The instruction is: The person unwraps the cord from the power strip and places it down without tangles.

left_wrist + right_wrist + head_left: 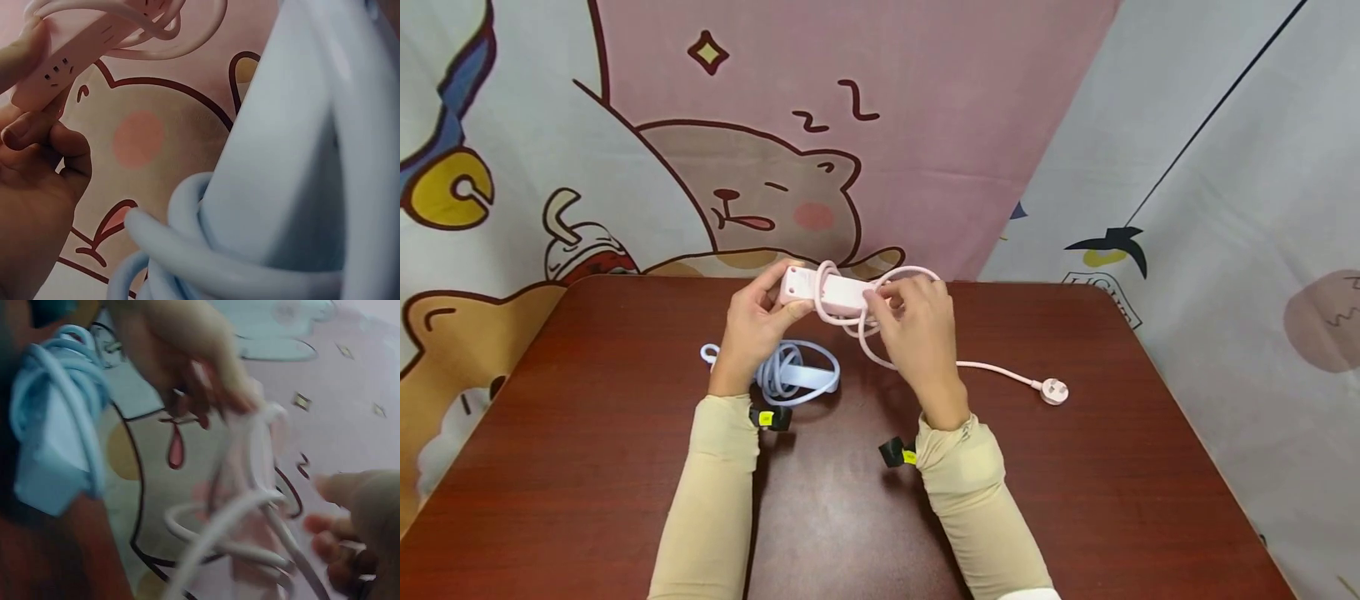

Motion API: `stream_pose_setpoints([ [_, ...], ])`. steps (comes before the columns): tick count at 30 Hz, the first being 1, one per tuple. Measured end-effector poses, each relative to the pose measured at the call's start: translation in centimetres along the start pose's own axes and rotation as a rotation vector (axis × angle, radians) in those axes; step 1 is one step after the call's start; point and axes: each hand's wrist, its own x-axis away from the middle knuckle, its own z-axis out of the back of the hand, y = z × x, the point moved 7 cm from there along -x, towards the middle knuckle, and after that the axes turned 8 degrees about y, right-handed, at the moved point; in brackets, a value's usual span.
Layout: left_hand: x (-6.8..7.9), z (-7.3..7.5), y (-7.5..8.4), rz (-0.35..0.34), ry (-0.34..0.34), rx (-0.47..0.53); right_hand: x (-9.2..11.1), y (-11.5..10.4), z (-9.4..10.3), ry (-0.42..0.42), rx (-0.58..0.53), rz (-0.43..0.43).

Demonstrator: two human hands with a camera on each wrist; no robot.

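My left hand grips the left end of a pink power strip, thumb on the near side and fingers behind. The strip is held up over the table's far part, and its sockets show in the left wrist view. Its pink cord loops around the body. At the strip's other end is my right hand, thumb and fingertips right by the cord loops. In the blurred right wrist view, its thumb and bent fingers stand apart, with no cord visible between them. The plug lies on the table to the right.
A light blue power strip wrapped in its own cord lies on the brown table, beside my left wrist. Small black devices with yellow labels sit at both wrists. Behind the table's far edge hangs a printed cartoon cloth.
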Motion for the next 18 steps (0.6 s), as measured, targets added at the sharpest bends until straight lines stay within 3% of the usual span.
stream_pose_setpoints([
  [4, 0.0, 0.0, 0.0, 0.009, 0.008, -0.002, 0.8, -0.6, -1.2, -0.089, 0.133, 0.0],
  [8, 0.0, 0.1, -0.1, 0.021, 0.024, 0.0, 0.9, -0.4, -1.4, -0.092, 0.126, -0.013],
  [12, -0.1, 0.4, 0.0, 0.012, 0.036, -0.004, 0.4, -0.2, -1.1, -0.058, 0.028, -0.037],
  [18, -0.3, 1.2, -0.1, -0.009, 0.09, -0.074, -0.4, 1.0, 0.2, -0.041, -0.214, -0.171],
])
